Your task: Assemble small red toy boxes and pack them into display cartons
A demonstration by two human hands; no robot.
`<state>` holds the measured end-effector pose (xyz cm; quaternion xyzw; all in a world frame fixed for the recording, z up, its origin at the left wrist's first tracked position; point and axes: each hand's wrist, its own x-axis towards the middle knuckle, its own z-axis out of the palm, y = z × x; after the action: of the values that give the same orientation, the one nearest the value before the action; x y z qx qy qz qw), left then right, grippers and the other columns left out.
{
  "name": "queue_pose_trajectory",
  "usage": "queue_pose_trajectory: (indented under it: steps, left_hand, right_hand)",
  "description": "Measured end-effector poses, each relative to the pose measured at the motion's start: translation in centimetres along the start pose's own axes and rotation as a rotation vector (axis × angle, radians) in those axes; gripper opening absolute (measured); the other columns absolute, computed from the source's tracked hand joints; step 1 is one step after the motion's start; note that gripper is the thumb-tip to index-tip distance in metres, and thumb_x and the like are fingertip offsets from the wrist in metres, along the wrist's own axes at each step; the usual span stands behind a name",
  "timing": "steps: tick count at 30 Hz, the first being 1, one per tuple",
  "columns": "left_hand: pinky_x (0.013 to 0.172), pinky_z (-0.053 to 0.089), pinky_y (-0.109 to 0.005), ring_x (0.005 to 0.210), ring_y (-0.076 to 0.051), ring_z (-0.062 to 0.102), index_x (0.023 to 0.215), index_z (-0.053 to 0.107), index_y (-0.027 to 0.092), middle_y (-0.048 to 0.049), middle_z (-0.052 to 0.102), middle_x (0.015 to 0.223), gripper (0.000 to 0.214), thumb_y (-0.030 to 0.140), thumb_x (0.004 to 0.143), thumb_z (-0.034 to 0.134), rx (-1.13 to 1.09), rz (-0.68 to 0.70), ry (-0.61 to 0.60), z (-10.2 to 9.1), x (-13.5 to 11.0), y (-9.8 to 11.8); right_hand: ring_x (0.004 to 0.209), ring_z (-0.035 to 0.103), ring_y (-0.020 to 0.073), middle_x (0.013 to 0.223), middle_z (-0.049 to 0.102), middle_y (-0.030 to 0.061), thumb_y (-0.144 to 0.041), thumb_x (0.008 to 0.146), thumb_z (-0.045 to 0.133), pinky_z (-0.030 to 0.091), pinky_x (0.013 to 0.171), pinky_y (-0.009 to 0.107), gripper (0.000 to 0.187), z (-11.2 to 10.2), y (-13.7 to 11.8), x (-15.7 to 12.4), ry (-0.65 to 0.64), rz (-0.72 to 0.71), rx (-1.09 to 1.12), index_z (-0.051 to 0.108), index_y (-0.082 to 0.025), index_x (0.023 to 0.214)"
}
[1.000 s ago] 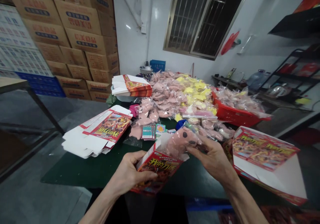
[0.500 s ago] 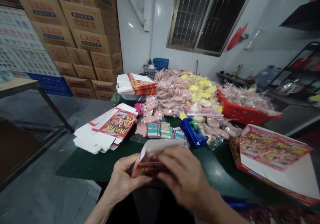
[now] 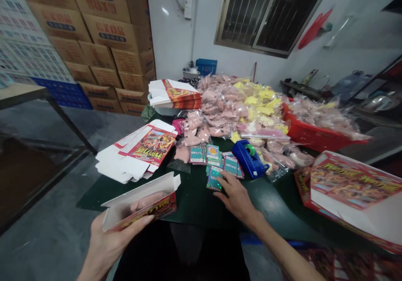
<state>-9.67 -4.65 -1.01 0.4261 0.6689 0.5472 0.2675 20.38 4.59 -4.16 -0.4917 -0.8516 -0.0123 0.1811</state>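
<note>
My left hand grips a red printed cardboard box, held tilted with its long white flap up. Inside the open box lies a pink soft-looking piece, partly hidden by the front wall. My right hand is at the near side of the card piles, its fingers closed at the right edge of a shiny teal card. Just beyond are small piles of cards on the dark green table. A blue tape dispenser stands right of them.
Flat white-and-red boxes lie stacked at left, with another stack behind. Bagged pink and yellow toys heap at the back, beside a red basket. A larger open display box sits at right.
My right hand has left the box and moved forward to the cards, where it holds a teal card. My left hand has shifted left with the box, whose opening now shows the pink piece.
</note>
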Motion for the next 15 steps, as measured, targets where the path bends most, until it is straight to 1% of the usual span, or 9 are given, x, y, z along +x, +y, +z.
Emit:
queue_pose_trajectory:
  steps: [3,5,7,8,9,11,12,14,15]
  left_hand:
    - [0.048,0.054,-0.021,0.05,-0.018,0.064,0.063,0.067,0.015,-0.0006,0.07,0.057,0.032,0.031,0.039,0.083,-0.005,-0.002,0.011,0.2,0.2,0.0]
    - [0.05,0.055,-0.02,0.051,-0.017,0.065,0.066,0.068,0.016,-0.0001,0.071,0.059,0.033,0.029,0.039,0.082,0.0,-0.008,0.037,0.2,0.1,-0.4]
    - [0.049,0.055,-0.019,0.051,-0.017,0.065,0.066,0.069,0.015,-0.0002,0.071,0.059,0.034,0.029,0.037,0.082,0.007,-0.024,0.059,0.1,0.1,-0.8]
    - [0.049,0.055,-0.019,0.05,-0.017,0.064,0.066,0.069,0.015,-0.0002,0.071,0.059,0.035,0.029,0.036,0.082,0.011,-0.034,0.069,0.0,0.1,-1.1]
    - [0.048,0.055,-0.02,0.05,-0.017,0.064,0.065,0.068,0.015,-0.0003,0.071,0.058,0.036,0.029,0.035,0.082,0.012,-0.042,0.085,0.0,0.1,-1.3]
    - [0.049,0.055,-0.02,0.051,-0.018,0.065,0.064,0.068,0.015,-0.0003,0.071,0.059,0.037,0.031,0.034,0.082,0.017,-0.045,0.107,0.0,0.1,-1.6]
    - [0.049,0.055,-0.02,0.051,-0.018,0.065,0.064,0.068,0.015,-0.0003,0.07,0.059,0.037,0.031,0.035,0.082,0.022,-0.035,0.108,0.0,0.2,-1.6]
    - [0.046,0.055,-0.02,0.049,-0.018,0.064,0.064,0.068,0.015,-0.0003,0.07,0.057,0.036,0.033,0.036,0.082,0.044,0.012,0.105,0.1,0.2,-1.5]
    - [0.044,0.054,-0.021,0.047,-0.018,0.064,0.063,0.067,0.015,-0.0003,0.069,0.056,0.036,0.033,0.036,0.082,0.056,0.045,0.108,0.1,0.2,-1.5]
  right_hand:
    - [0.124,0.04,0.0371,0.133,0.049,0.0165,-0.041,0.077,0.063,0.04,0.094,0.053,0.047,1.3,-1.1,-1.5,-0.071,-0.047,-0.05,0.059,-0.012,0.114]
    - [0.128,0.033,0.0413,0.137,0.044,0.0181,-0.052,0.073,0.064,0.039,0.093,0.059,0.061,1.3,-2.1,-2.8,-0.075,-0.064,-0.061,0.057,-0.01,0.117]
    - [0.129,0.03,0.0429,0.139,0.041,0.0199,-0.055,0.07,0.066,0.039,0.092,0.06,0.071,1.0,-2.6,-4.5,-0.071,-0.097,-0.045,0.053,-0.008,0.122]
    - [0.128,0.032,0.0419,0.138,0.042,0.02,-0.05,0.072,0.066,0.04,0.091,0.059,0.068,1.0,-2.7,-5.3,-0.055,-0.123,-0.028,0.051,-0.009,0.123]
    - [0.126,0.037,0.0392,0.135,0.047,0.0191,-0.042,0.075,0.065,0.042,0.09,0.057,0.059,1.0,-2.7,-6.2,-0.022,-0.156,-0.002,0.051,-0.01,0.123]
    - [0.116,0.05,0.0299,0.121,0.059,0.0144,-0.021,0.083,0.058,0.046,0.087,0.047,0.036,1.0,-2.5,-7.7,0.08,-0.227,0.096,0.054,-0.014,0.118]
    - [0.109,0.056,0.025,0.112,0.064,0.0116,-0.013,0.084,0.053,0.048,0.084,0.041,0.03,0.9,-2.4,-8.2,0.133,-0.254,0.171,0.056,-0.016,0.113]
    - [0.095,0.061,0.018,0.098,0.067,0.0074,-0.005,0.084,0.048,0.051,0.077,0.032,0.028,0.3,-2.1,-8.2,0.195,-0.271,0.328,0.057,-0.019,0.107]
    - [0.089,0.062,0.0161,0.094,0.067,0.0064,-0.004,0.085,0.046,0.051,0.074,0.029,0.03,-0.3,-1.9,-7.8,0.214,-0.263,0.376,0.057,-0.019,0.108]
